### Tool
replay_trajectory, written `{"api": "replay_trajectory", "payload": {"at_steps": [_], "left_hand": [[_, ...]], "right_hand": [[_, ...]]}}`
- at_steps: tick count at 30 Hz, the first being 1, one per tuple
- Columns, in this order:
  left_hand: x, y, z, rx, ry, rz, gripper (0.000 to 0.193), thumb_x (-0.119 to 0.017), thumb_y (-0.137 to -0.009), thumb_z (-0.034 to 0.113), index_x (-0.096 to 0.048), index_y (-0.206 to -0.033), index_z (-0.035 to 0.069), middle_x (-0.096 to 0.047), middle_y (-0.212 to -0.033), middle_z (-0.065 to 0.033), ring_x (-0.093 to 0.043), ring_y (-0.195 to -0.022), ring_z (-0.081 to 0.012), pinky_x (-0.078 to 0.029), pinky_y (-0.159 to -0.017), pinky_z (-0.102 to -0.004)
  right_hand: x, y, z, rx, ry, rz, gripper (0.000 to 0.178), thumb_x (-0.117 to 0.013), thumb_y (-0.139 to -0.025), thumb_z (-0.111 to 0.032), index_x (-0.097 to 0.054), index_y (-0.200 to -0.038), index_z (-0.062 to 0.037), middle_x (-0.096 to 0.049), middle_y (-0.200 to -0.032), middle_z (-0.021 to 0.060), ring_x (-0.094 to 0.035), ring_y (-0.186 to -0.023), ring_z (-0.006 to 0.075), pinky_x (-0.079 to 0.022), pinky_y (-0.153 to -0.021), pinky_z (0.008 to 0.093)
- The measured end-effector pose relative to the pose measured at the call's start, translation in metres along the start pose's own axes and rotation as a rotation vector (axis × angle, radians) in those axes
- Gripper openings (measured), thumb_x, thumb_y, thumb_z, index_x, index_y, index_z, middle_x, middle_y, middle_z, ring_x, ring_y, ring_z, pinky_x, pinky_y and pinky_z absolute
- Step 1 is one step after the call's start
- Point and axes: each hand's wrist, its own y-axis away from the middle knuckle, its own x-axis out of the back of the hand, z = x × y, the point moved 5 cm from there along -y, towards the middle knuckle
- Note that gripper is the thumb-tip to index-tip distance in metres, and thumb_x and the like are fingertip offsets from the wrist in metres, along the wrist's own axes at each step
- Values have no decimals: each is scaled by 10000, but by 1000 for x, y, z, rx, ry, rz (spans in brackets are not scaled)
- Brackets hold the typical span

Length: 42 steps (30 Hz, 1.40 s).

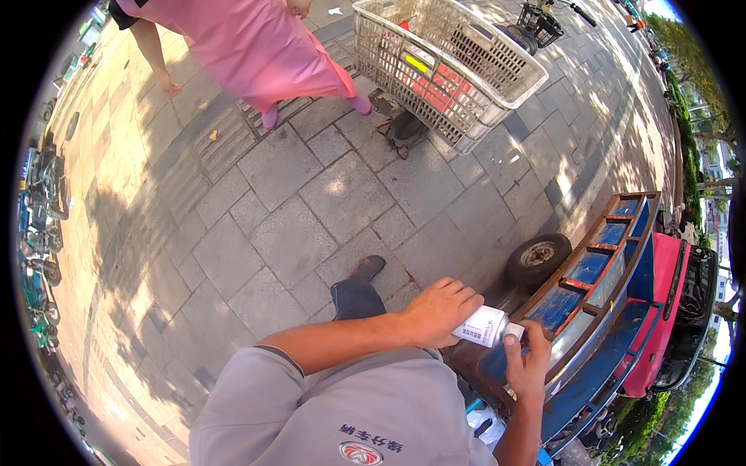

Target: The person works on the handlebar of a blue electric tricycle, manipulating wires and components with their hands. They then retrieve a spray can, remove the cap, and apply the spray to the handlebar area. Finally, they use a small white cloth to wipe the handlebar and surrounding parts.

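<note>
A small white bottle (480,326) with printing on its side is held across my front, lying nearly level. The fingers of my left hand (441,312) are closed around its body. At the other end, my right hand (530,359) pinches the bottle's whitish cap (513,332) between thumb and fingers. Whether the cap is loose cannot be made out. Both hands are beside the rusty blue cargo bed (571,307) of a small vehicle.
A wheel (538,256) juts out by the cargo bed, and the vehicle's red cab (660,311) is at the right. Ahead, a pale plastic crate (447,74) rests on a wheeled cart. A person in a pink apron (249,50) stands on the paving (311,202).
</note>
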Motion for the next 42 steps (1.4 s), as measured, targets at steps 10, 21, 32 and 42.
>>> {"api": "replay_trajectory", "payload": {"at_steps": [10, 21, 32, 42], "left_hand": [[-38, 112, 64, 47, -2, -142, 691, -862, -644, 160, -581, -1261, 30, -642, -1150, -133, -598, -1127, -335, -430, -1010, -444], [-8, 216, 94, 6, -76, -202, 731, -872, -607, 164, -590, -1269, 31, -646, -1175, -132, -594, -1132, -335, -438, -1015, -448], [139, 359, -2, 132, -7, 4, 742, -875, -617, 180, -592, -1286, 30, -653, -1184, -126, -601, -1152, -330, -432, -1031, -439], [268, 469, -77, 244, 5, 205, 679, -858, -652, 168, -599, -1264, 28, -657, -1163, -120, -600, -1137, -316, -428, -1025, -435]], "right_hand": [[-49, 122, 25, -28, -252, -36, 483, -781, -894, -370, -538, -711, 5, -516, -625, 126, -510, -582, 195, -431, -555, 371], [-101, 222, -19, 12, -270, -61, 476, -694, -932, -410, -589, -769, 25, -567, -648, 70, -524, -620, 134, -424, -562, 331], [-248, 183, -178, -48, -164, -325, 387, -753, -914, -309, -589, -774, 13, -588, -640, 133, -567, -575, 220, -468, -565, 376], [-370, 144, -340, 51, 137, -399, 566, -770, -893, -509, -596, -710, -2, -558, -556, 185, -597, -511, 339, -472, -528, 436]]}}
